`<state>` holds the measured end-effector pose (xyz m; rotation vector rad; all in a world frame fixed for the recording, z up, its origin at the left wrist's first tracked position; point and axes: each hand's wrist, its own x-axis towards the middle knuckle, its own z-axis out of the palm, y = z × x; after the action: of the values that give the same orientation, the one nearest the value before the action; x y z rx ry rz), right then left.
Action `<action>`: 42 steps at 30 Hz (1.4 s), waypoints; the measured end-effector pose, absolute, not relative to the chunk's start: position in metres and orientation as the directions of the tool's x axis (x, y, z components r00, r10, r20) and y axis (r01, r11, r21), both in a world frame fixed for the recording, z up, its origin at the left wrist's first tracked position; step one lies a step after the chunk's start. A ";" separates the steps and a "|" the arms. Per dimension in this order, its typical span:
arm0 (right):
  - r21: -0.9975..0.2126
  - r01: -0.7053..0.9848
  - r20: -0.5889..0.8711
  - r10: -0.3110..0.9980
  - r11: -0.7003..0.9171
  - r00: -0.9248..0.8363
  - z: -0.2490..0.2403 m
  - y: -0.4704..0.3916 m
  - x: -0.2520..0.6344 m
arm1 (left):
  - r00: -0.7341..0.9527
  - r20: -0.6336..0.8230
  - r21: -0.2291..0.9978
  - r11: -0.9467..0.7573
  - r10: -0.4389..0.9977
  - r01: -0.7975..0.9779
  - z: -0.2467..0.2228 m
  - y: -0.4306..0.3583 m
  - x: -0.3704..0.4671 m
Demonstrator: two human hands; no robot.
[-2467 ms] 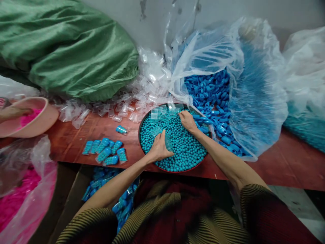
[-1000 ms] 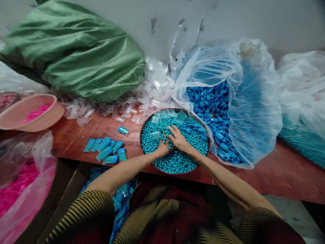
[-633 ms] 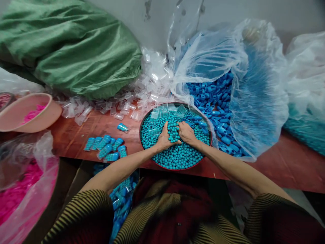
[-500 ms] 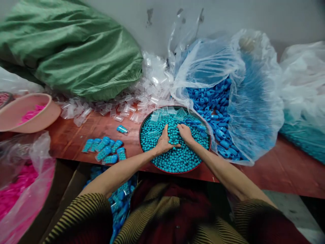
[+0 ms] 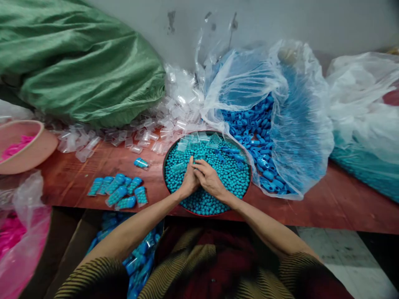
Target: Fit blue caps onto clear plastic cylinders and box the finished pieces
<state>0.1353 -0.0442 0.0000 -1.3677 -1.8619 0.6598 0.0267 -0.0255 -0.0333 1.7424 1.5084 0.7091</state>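
Both hands met over the bead tray, contents hidden.
Clock on tray centre, 12 = wall. The left hand (image 5: 189,182) was partly cupped; the right hand (image 5: 209,179) laid half-curled fingers across it; couldn't tell what was inside. Teal beads (image 5: 230,178) filled the round tray (image 5: 163,174), clear plastic pieces (image 5: 182,145) at 11–12, blue caps (image 5: 236,157) at 2. Risks: beads could have rolled off the front if knocked, since the 6 o'clock rim sat by the worktop edge; bag film (image 5: 254,168) at 3 could have snagged a sleeve. Red-brown worktop (image 5: 314,207), scuffed; capped bead-filled containers (image 5: 116,196) at 9, green sack (image 5: 93,74) at 10. Grey wall (image 5: 280,20) stained, lighting dim, pale floor (image 5: 346,253) at 4.
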 end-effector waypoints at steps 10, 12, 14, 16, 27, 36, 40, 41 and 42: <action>-0.013 0.994 -0.223 0.969 0.108 -0.109 0.003 -0.013 0.203 | 0.162 0.085 0.588 -0.181 0.983 0.789 -0.001 -0.067 0.011; -0.048 0.989 -0.264 0.954 0.137 -0.145 0.001 -0.015 0.208 | 0.213 0.039 0.543 -0.199 0.976 0.816 0.005 -0.068 0.013; -0.067 0.978 -0.250 0.946 0.196 -0.206 0.003 -0.016 0.215 | 0.242 -0.021 0.501 -0.200 0.970 0.842 0.008 -0.068 0.016; -0.018 0.964 -0.239 0.935 0.266 -0.262 0.008 -0.015 0.222 | 0.253 -0.077 0.468 -0.189 0.964 0.863 0.009 -0.067 0.019; -0.276 0.877 -0.428 0.766 0.394 -0.479 0.004 -0.016 0.248 | 0.250 -0.127 0.525 -0.149 0.960 0.838 -0.003 -0.062 0.028; 0.165 0.896 -0.504 0.817 0.411 -0.282 0.023 -0.018 0.230 | 0.290 -0.115 0.574 -0.175 0.950 0.800 -0.005 -0.057 0.025; 0.243 0.886 -0.414 0.868 0.396 -0.274 0.026 -0.027 0.228 | 0.321 -0.162 0.698 -0.122 0.933 0.706 -0.004 -0.048 0.020; 0.257 0.878 -0.381 0.878 0.403 -0.291 0.027 -0.029 0.229 | 0.336 -0.176 0.728 -0.107 0.925 0.677 -0.004 -0.046 0.019; 0.266 0.869 -0.348 0.883 0.417 -0.317 0.028 -0.030 0.229 | 0.346 -0.189 0.755 -0.090 0.919 0.650 -0.005 -0.044 0.018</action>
<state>0.2290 -0.0304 0.0276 -1.9905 -2.9918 -0.0554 0.0182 -0.0441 -0.0048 1.8206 1.3839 0.4302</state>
